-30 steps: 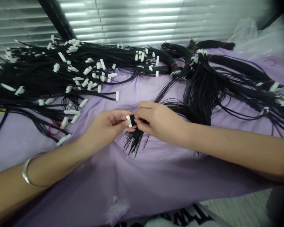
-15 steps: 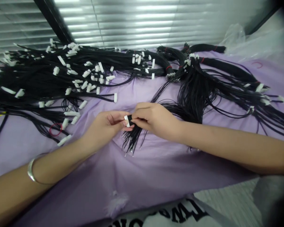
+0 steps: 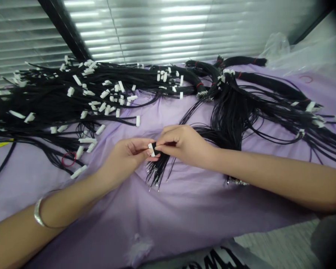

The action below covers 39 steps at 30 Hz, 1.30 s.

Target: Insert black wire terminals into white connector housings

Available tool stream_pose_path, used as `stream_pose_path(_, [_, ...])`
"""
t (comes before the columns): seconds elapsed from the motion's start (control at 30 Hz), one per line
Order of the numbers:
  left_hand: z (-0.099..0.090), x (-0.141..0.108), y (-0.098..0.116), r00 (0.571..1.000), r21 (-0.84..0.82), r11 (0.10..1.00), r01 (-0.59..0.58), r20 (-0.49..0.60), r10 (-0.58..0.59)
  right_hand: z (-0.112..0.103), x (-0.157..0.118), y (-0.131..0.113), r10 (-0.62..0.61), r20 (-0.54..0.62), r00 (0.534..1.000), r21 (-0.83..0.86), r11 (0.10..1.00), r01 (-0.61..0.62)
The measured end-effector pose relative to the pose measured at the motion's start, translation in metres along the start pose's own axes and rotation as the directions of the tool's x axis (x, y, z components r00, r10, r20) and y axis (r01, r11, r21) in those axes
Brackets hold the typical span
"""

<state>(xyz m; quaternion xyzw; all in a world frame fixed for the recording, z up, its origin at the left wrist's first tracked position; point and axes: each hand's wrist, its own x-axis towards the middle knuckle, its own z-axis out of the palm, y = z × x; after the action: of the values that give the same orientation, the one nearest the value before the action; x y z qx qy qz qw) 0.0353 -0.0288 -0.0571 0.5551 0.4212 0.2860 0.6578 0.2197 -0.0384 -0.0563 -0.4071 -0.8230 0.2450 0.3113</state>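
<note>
Between the thumb and fingers of my left hand [image 3: 133,153] is a small white connector housing [image 3: 151,150]. My right hand [image 3: 182,142] pinches black wires [image 3: 156,147] right beside the housing, where they meet its right side. Just how the wire ends sit in the housing is too small to make out. Below my fingers, a fan of loose black wires [image 3: 158,170] with bare metal terminals lies on the purple cloth [image 3: 145,216]. These wires run back under my right hand toward a larger bundle [image 3: 226,112].
At the left lies a large heap of black cables [image 3: 44,93] with white connectors. Tied wire bundles [image 3: 268,80] stretch along the back right. A red band [image 3: 68,158] and a yellow strip [image 3: 2,143] lie at left. Window blinds [image 3: 145,30] and clear plastic [image 3: 277,48] stand behind.
The whole view has shifted slightly, with the scene lower in the picture. Both hands keep their hold at the white connector housing, the right fingertips still on the wires.
</note>
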Motion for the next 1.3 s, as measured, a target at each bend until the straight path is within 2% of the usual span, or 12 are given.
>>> stream_pose_path(0.1, [-0.002,0.001,-0.001,0.999,-0.032,0.999,0.022,0.023,-0.022,0.000,0.000,0.000,0.067,0.011,0.998,0.049,0.997,-0.068])
stream_pose_path(0.17, [-0.003,0.003,-0.003,0.999,-0.055,0.998,0.031,0.027,-0.030,-0.002,-0.001,-0.001,0.064,0.014,0.998,0.008,0.998,-0.064])
stream_pose_path(0.27, [-0.004,0.005,-0.003,0.999,-0.113,0.993,0.026,0.025,-0.023,-0.007,-0.006,-0.008,-0.067,-0.048,0.997,-0.195,0.979,0.056])
stream_pose_path(0.33, [-0.004,0.005,-0.002,0.999,-0.170,0.985,0.036,0.005,-0.036,-0.011,-0.010,-0.016,-0.176,-0.048,0.983,-0.383,0.912,0.144])
stream_pose_path(0.43, [-0.002,0.004,0.000,0.997,-0.240,0.970,0.035,-0.052,-0.049,-0.014,-0.014,-0.021,-0.230,0.182,0.956,-0.529,0.797,0.292])
stream_pose_path(0.5, [-0.001,0.003,0.002,0.997,-0.249,0.968,0.014,-0.076,-0.034,-0.012,-0.015,-0.018,-0.204,0.326,0.923,-0.520,0.776,0.356])
stream_pose_path(0.53, [-0.001,0.002,0.003,0.996,-0.243,0.970,0.011,-0.081,-0.032,-0.010,-0.015,-0.016,-0.185,0.356,0.916,-0.511,0.782,0.357])
stream_pose_path(0.67, [-0.001,0.002,0.003,0.995,-0.230,0.973,0.026,-0.083,-0.046,-0.008,-0.010,-0.008,-0.124,0.329,0.936,-0.441,0.856,0.269])
stream_pose_path(0.77, [-0.001,0.003,0.003,0.995,-0.231,0.972,0.041,-0.075,-0.060,-0.011,-0.006,-0.008,-0.073,0.324,0.943,-0.296,0.939,0.174])
stream_pose_path(0.83, [-0.001,0.004,0.002,0.994,-0.229,0.972,0.053,-0.080,-0.073,-0.014,-0.004,-0.008,-0.058,0.309,0.949,-0.234,0.963,0.135])
stream_pose_path(1.07, [-0.004,0.005,0.002,0.995,-0.231,0.970,0.069,-0.048,-0.082,-0.011,-0.003,-0.003,-0.130,0.209,0.969,-0.175,0.970,0.168])
stream_pose_path(1.3, [-0.004,0.005,0.000,0.998,-0.226,0.973,0.049,-0.025,-0.056,-0.010,0.001,-0.003,-0.085,0.280,0.956,-0.252,0.955,0.159])
